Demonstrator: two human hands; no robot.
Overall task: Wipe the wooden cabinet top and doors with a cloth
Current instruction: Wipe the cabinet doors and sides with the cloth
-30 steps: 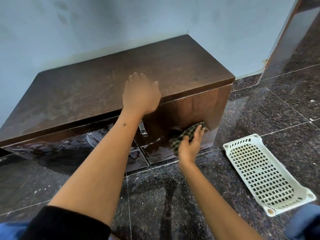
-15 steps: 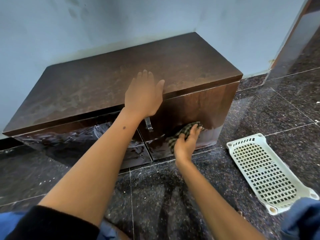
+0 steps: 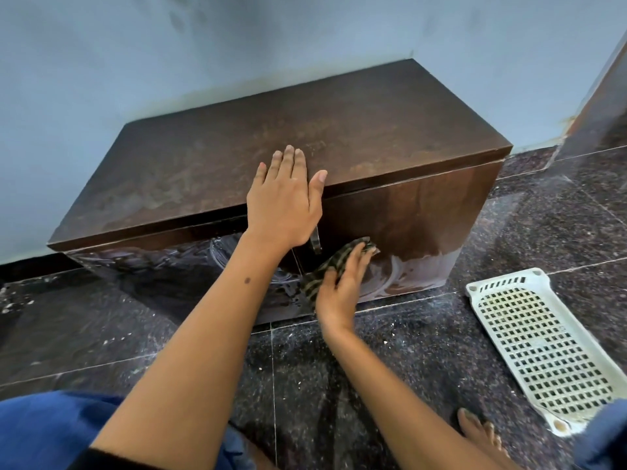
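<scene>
A low dark wooden cabinet stands against the wall, its top (image 3: 339,130) dull with dust streaks. My left hand (image 3: 285,205) lies flat on the top's front edge, fingers straight. Below it a metal handle (image 3: 316,244) hangs on the right door (image 3: 424,218). My right hand (image 3: 342,290) holds a dark checked cloth (image 3: 315,279) against the lower left part of that door, fingers over the cloth. Wet swirl marks show on the door to the right of the cloth. The left door (image 3: 176,276) shines wet.
A white plastic lattice tray (image 3: 536,347) lies on the dark speckled floor at the right. A bare foot (image 3: 481,435) rests near its front end. Blue clothing (image 3: 44,432) fills the lower left corner. A pale blue wall backs the cabinet.
My right hand has slid the cloth leftward along the right door, toward the handle. My left hand has stayed flat on the top's front edge. The view has shifted closer and higher.
</scene>
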